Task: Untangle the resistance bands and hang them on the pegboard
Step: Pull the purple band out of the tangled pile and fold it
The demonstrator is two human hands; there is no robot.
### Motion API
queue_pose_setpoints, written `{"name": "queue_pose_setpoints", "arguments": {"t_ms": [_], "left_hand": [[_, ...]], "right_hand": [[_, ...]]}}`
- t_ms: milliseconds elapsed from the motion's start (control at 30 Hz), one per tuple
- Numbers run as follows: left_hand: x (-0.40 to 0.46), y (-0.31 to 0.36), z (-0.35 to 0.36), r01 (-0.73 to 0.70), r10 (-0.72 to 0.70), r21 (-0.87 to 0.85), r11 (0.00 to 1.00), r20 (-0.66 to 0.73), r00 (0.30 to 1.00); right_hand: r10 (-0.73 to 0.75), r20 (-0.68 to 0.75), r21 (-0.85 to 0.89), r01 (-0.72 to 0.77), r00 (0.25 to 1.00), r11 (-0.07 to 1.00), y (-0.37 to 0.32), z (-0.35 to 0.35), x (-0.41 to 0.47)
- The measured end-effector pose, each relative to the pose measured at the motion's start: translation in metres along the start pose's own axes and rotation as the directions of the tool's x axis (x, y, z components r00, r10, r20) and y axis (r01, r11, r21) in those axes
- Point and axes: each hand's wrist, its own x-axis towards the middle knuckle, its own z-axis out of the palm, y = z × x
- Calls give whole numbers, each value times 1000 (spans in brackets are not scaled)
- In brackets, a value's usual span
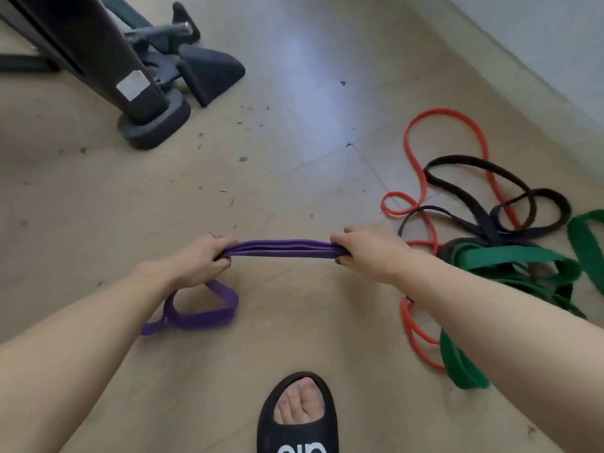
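Note:
A purple resistance band point(281, 250) is folded into several strands and stretched level between my two hands above the floor. My left hand point(199, 259) grips its left end, and a loose purple loop hangs below that fist. My right hand point(366, 248) grips the right end. On the floor to the right lies a tangle of an orange band point(412, 152), a black band point(470, 183) and a green band point(510, 258), partly hidden behind my right forearm. No pegboard is in view.
The dark foot of an exercise machine point(153, 125) stands at the upper left on the beige tiled floor point(294, 165). A pale wall point(539, 44) runs along the upper right. My foot in a black slipper point(299, 416) is at the bottom centre.

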Motion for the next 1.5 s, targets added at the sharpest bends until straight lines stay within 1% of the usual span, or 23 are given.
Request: {"name": "queue_pose_setpoints", "arguments": {"t_ms": [100,167,200,267,367,400,467,533,667,767,833,933,1033,1100,1167,1300,1400,1500], "left_hand": [[16,-25,29,54,-61,-52,997,-138,989],[22,-27,39,60,-78,-77,995,-253,964],[22,-24,41,72,-86,-59,996,-294,952],[17,-20,44,158,-153,-12,987,-315,936],[11,-16,43,333,-339,-73,940,-281,898],[10,-12,44,377,-379,-58,924,-268,886],[10,-6,49,423,-402,24,906,-265,876],[9,-2,57,425,-388,92,901,-272,881],[3,-10,66,434,-388,191,880,-236,891],[-1,-15,63,434,-383,212,875,-244,891],[-2,-19,56,396,-328,224,890,-289,900],[-1,-30,43,297,-218,189,936,-352,910],[0,-43,44,227,-109,262,938,-401,910],[-3,-49,52,213,-83,269,939,-423,902],[-8,-50,58,250,-138,237,939,-406,903],[-21,-50,53,374,-311,207,904,-282,908],[-32,-53,54,398,-352,282,873,-203,914],[-38,-56,51,435,-408,287,854,-151,900]], "right_hand": [[-25,-31,-91,22,999,996,9,23,31],[-32,-70,-101,24,997,995,19,30,48],[-37,-85,-106,28,996,994,24,31,55],[-54,-108,-115,41,993,993,31,30,67],[-92,-115,-134,76,989,988,41,25,76],[-104,-104,-145,88,989,985,43,23,77],[-116,-80,-177,100,990,979,45,21,78],[-120,-55,-210,106,991,972,46,20,77],[-102,6,-182,101,995,978,47,17,74],[-93,-17,-161,89,996,983,50,15,73],[-98,-59,-145,89,993,985,51,15,75],[-117,-103,-181,97,988,979,50,16,77],[-117,-162,-219,80,980,972,51,20,79],[-108,-198,-227,61,974,972,51,21,82],[-94,-196,-225,48,976,973,49,20,86],[-51,-157,-234,13,986,972,44,19,90],[-29,-125,-257,-4,992,966,46,18,90],[34,-95,-201,-52,995,978,50,13,88]]}}
